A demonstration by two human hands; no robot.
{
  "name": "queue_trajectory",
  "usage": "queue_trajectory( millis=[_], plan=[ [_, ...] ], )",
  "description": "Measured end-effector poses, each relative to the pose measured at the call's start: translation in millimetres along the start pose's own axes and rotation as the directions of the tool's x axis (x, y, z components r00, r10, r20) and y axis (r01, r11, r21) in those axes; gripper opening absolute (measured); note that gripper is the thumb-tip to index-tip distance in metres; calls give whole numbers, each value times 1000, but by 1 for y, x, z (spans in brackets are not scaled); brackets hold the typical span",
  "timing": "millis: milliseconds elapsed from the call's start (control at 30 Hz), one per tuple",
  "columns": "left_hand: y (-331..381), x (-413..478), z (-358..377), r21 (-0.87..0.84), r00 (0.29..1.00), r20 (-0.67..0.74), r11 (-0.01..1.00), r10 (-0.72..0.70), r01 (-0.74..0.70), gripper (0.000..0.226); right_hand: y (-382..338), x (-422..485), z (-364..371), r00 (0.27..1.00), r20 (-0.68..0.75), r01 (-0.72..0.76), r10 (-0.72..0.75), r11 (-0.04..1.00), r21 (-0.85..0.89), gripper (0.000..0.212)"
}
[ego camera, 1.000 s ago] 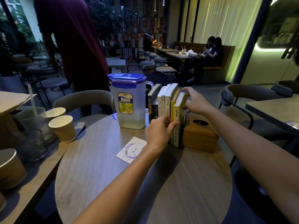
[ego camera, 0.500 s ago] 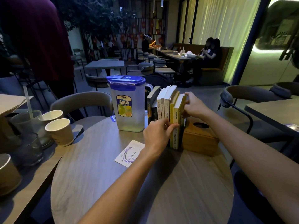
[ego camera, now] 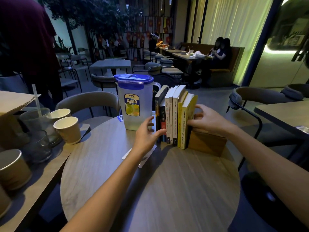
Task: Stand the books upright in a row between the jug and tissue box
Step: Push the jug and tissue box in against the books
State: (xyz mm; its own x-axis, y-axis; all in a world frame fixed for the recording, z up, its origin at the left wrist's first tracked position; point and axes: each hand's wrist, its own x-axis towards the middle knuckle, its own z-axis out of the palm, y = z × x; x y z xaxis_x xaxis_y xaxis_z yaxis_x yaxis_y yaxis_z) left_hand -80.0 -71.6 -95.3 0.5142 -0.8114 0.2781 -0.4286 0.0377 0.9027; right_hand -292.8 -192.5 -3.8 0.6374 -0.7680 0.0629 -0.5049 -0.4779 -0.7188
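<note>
Several books [ego camera: 173,118] stand upright in a row on the round wooden table [ego camera: 167,190], spines facing me. A clear jug with a blue lid [ego camera: 133,104] is at their left, and the wooden tissue box [ego camera: 207,141] touches the yellow book at their right. My left hand [ego camera: 147,136] sits between jug and books, fingers against the dark left book and thumb across its spine. My right hand [ego camera: 207,122] hovers over the tissue box with spread fingers pressing the yellow book's cover.
A white card [ego camera: 127,154] lies on the table under my left wrist. Paper cups [ego camera: 66,129] and glasses [ego camera: 38,121] crowd the adjoining table on the left. A grey chair [ego camera: 87,101] stands behind the table, and a person in a dark red top [ego camera: 28,47] is at far left.
My left hand moved from the front of the spines to the row's left side by the jug. My right hand slid down from the yellow book's top edge to its cover.
</note>
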Motion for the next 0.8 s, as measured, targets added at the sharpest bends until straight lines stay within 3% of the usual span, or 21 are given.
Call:
queue_trajectory(
  millis=[100,200,433,600,800],
  plan=[
    [6,7,4,-57,1000,-10,998,22,-22,60,-10,-4,6,993,99,73,-64,993,-93,84],
    [9,16,6,-62,999,-43,998,17,-20,50,-6,6,13,995,77,74,-62,983,-167,89],
    [7,24,5,-41,999,-51,999,15,-18,49,6,25,16,998,65,33,-20,979,-201,84],
    [8,27,5,-38,998,-55,999,28,-30,48,5,30,13,991,130,-5,24,989,-145,115],
    [4,31,2,-65,999,-26,997,40,-42,46,8,34,12,986,166,-14,24,998,-65,125]
  ],
)
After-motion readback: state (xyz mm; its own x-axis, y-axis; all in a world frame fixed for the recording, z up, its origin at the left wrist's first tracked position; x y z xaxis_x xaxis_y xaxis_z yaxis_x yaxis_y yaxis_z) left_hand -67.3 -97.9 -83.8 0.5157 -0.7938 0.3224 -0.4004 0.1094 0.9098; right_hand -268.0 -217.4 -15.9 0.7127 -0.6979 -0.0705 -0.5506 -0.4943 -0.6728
